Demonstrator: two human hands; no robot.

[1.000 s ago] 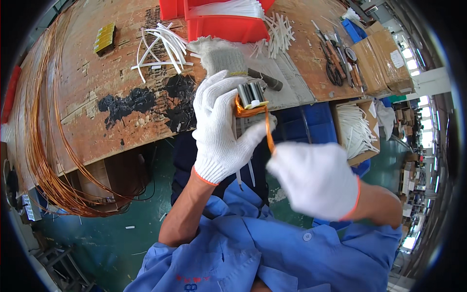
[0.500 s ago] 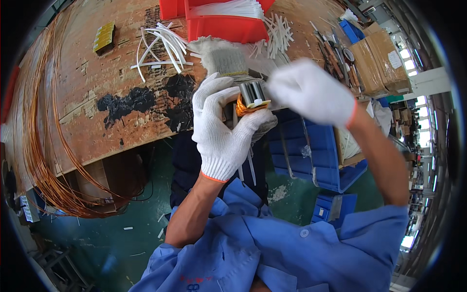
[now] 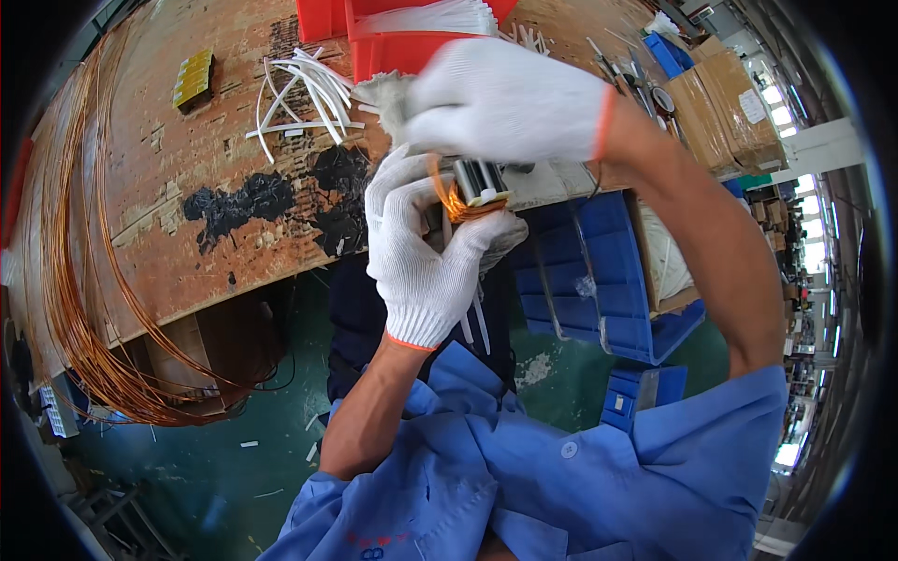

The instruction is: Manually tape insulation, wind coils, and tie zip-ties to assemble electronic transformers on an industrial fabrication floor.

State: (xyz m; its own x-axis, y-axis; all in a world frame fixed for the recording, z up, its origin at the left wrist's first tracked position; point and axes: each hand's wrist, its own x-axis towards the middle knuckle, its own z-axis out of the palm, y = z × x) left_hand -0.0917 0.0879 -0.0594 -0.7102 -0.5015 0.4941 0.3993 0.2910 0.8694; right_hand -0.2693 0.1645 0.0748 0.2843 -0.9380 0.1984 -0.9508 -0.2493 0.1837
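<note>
My left hand [image 3: 418,257], in a white knitted glove with an orange cuff edge, is closed around a small copper wire coil [image 3: 460,209]. Dark, shiny metal cylinders [image 3: 480,178] and a pale end piece sit in the coil's middle. A strand of the orange wire stands up at its left side. My right hand [image 3: 514,101], gloved alike, is above and beyond the coil; motion smears its fingers, so I cannot see what they hold. Part of a grey-white cloth bundle [image 3: 385,93] shows behind the hands.
Red bins [image 3: 393,54] with white tubes stand at the table's back. Loose white tubes [image 3: 318,93], a yellow block [image 3: 194,80] and black patches lie on the worn table [image 3: 159,215]. Long copper wire [image 3: 70,280] hangs at left. Blue crates [image 3: 599,280] and a cardboard box [image 3: 725,112] are right.
My right hand has swept left, from the coil's right side to above it. A strand of copper wire now stands out at the coil's left. My left hand keeps its hold nearly in place.
</note>
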